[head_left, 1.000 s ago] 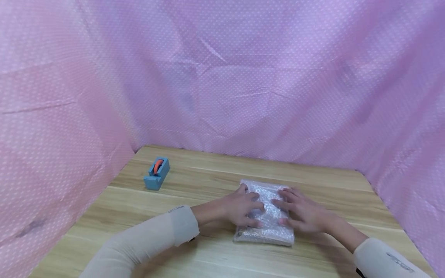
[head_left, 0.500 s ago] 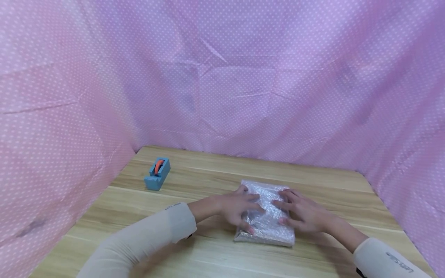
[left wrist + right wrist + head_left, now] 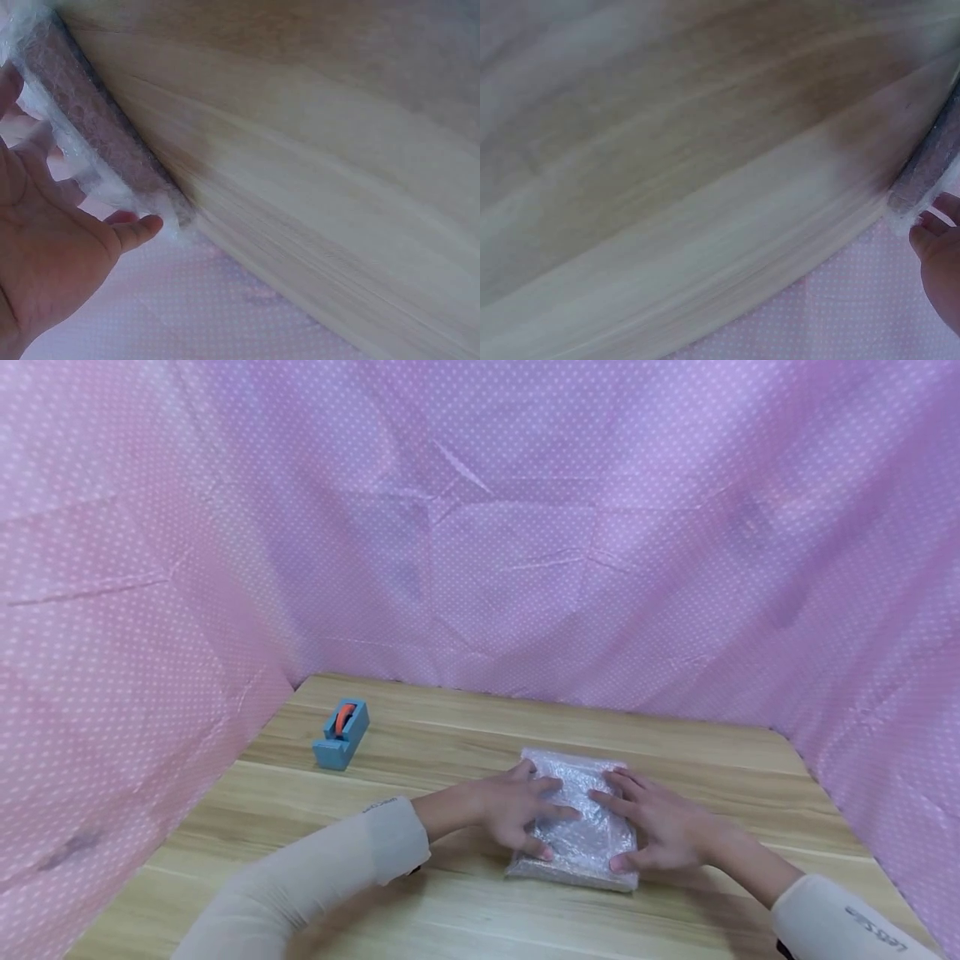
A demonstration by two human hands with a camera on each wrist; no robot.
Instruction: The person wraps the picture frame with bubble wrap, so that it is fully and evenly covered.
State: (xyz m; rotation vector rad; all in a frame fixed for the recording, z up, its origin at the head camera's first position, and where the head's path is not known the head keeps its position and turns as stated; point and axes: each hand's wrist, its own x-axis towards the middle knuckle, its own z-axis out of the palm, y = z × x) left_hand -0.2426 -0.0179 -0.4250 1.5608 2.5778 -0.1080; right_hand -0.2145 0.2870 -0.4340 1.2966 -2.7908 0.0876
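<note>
A flat rectangular package [image 3: 573, 764] wrapped in bubble wrap lies on the table. Over its left side spreads my left hand [image 3: 517, 810], fingertips on the top and thumb near the front. From the opposite side my right hand [image 3: 667, 827] touches the wrap with parted fingers, its thumb near the front right corner. The left wrist view shows the package's edge [image 3: 97, 112] beside that hand's palm [image 3: 52, 247]. In the right wrist view only a corner of the package [image 3: 922, 172] and part of the right hand [image 3: 945, 262] appear. What the wrap encloses cannot be made out.
A blue tape dispenser [image 3: 341, 735] with an orange roll stands at the back left of the wooden table [image 3: 450, 718]. Pink polka-dot cloth [image 3: 480, 568] hangs behind the table and along both sides.
My left thumb has slid toward the package's front edge. The right thumb has also shifted nearer the front, with the right hand spreading wider. The package stays almost in place.
</note>
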